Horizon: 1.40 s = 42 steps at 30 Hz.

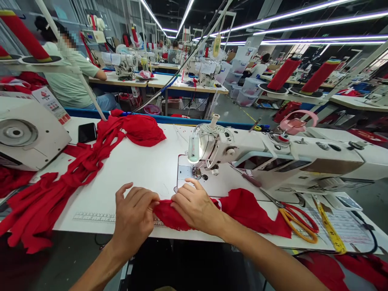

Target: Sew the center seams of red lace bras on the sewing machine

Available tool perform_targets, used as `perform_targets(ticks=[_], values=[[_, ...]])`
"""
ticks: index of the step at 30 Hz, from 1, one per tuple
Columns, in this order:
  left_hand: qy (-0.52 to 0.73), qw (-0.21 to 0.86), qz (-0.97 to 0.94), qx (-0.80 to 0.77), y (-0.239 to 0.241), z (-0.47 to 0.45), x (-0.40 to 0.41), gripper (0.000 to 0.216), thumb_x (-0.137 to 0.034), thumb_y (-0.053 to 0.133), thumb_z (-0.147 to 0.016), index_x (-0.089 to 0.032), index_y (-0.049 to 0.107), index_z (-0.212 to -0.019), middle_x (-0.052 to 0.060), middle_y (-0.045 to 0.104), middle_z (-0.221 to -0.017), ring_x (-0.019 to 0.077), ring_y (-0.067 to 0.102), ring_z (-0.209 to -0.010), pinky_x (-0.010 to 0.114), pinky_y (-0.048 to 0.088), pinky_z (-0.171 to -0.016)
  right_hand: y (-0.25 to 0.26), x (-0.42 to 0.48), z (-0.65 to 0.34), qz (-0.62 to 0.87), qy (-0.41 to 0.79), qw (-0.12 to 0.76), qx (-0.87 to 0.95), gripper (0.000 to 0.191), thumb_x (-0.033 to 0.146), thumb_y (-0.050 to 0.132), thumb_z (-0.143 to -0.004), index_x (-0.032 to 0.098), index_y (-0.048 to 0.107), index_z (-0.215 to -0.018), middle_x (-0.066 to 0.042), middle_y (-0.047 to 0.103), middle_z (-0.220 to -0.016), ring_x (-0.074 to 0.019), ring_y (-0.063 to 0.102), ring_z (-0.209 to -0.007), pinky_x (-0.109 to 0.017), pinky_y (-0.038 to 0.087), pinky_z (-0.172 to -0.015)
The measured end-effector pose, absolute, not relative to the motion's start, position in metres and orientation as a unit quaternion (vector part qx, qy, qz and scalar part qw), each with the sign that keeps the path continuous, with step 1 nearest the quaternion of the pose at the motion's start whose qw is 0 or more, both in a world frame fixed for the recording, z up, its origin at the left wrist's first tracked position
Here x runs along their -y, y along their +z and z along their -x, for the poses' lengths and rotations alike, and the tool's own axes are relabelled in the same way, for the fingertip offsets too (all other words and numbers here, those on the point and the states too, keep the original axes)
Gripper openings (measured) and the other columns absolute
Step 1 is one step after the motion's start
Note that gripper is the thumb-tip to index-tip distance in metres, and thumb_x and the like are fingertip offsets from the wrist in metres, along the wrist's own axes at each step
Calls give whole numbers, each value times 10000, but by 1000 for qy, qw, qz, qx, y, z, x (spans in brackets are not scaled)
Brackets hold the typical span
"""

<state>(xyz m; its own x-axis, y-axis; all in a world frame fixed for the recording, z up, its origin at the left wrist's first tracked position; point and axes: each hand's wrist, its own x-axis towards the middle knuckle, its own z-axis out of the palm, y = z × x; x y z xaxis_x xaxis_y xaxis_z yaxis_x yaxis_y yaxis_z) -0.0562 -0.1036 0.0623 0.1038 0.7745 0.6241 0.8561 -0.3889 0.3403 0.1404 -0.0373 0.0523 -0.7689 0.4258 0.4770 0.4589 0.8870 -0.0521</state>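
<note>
My left hand (pixel 133 216) and my right hand (pixel 195 206) both grip a piece of red fabric (pixel 248 212) at the near edge of the white table (pixel 145 165). The left fingers pinch the cloth's left end. The right hand presses and curls over the cloth just in front of the white sewing machine (pixel 273 155), close to its needle (pixel 197 173). The rest of the cloth trails off to the right under the machine's arm.
A long pile of red fabric strips (pixel 81 165) lies across the table's left side beside a black phone (pixel 87 132) and another machine (pixel 27 133). Orange-handled scissors (pixel 298 222) and a yellow tape measure (pixel 329 226) lie at right. A seated person (pixel 68 70) works behind.
</note>
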Motion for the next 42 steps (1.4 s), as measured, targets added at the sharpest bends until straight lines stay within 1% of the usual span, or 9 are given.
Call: perform_targets(ticks=[6, 12, 15, 19, 23, 31, 34, 38, 42], values=[[-449, -3, 686, 572, 61, 60, 111, 167, -104, 509, -854, -264, 542, -817, -37, 657, -739, 180, 607, -688, 456, 344, -1068, 59, 32, -170, 241, 24, 273, 931, 252, 206, 404, -1039, 196, 615, -902, -3, 590, -719, -162, 511, -711, -353, 425, -889], [-443, -35, 707, 550, 59, 45, 106, 147, -137, 530, -880, -261, 576, -817, -50, 672, -734, 165, 616, -690, 468, 307, -1085, 71, 38, -165, 223, 155, 281, 920, 229, 312, 470, -1035, 201, 574, -1206, -84, 673, -1116, -207, 575, -1039, -377, 419, -924], [-433, -137, 686, 569, 60, 39, 105, 113, -256, 564, -896, -268, 628, -804, -31, 690, -769, 187, 635, -747, 452, 366, -1037, 71, 40, -155, 222, 207, 274, 912, 131, 271, 508, -1013, 204, 595, -1083, -32, 676, -952, -176, 594, -910, -387, 409, -967], [-409, -344, 584, 610, 60, 42, 108, 229, -380, 651, -835, -292, 679, -1045, 6, 674, -888, 218, 637, -873, 356, 498, -833, 68, 40, -151, 253, 263, 275, 889, 78, 173, 541, -950, 207, 555, -881, 14, 613, -834, -151, 563, -816, -362, 425, -925], [-407, -470, 528, 578, 57, 45, 111, 338, -377, 698, -789, -267, 664, -1107, 21, 639, -950, 217, 606, -973, 329, 511, -861, 69, 41, -154, 269, 296, 257, 880, 82, 175, 538, -939, 205, 539, -862, 12, 599, -836, -147, 541, -807, -309, 440, -808], [-420, -550, 497, 524, 55, 36, 111, 236, -440, 650, -865, -206, 634, -840, -2, 578, -816, 149, 513, -789, 256, 443, -731, 65, 43, -152, 291, 297, 241, 877, 99, 215, 556, -945, 204, 570, -848, 12, 598, -796, -143, 545, -760, -305, 444, -776], [-447, -565, 470, 509, 57, 39, 113, 311, -503, 634, -879, -201, 612, -810, -18, 529, -757, 127, 457, -727, 232, 408, -673, 65, 35, -154, 246, 278, 232, 899, 67, 270, 562, -970, 212, 595, -970, -22, 657, -921, -178, 593, -899, -355, 444, -882], [-462, -592, 419, 511, 57, 52, 120, 348, -531, 671, -853, -199, 588, -796, -29, 507, -741, 108, 438, -687, 211, 401, -636, 59, 16, -158, 197, 208, 201, 937, 207, 233, 548, -990, 232, 591, -1192, -62, 680, -1157, -214, 581, -1125, -415, 385, -1003], [-474, -592, 381, 529, 47, 66, 130, 332, -522, 677, -852, -203, 587, -822, -19, 532, -761, 124, 496, -699, 240, 454, -650, 43, 8, -155, 191, 173, 194, 947, 210, 153, 573, -956, 219, 642, -1143, -37, 704, -1021, -183, 619, -993, -395, 401, -974]])
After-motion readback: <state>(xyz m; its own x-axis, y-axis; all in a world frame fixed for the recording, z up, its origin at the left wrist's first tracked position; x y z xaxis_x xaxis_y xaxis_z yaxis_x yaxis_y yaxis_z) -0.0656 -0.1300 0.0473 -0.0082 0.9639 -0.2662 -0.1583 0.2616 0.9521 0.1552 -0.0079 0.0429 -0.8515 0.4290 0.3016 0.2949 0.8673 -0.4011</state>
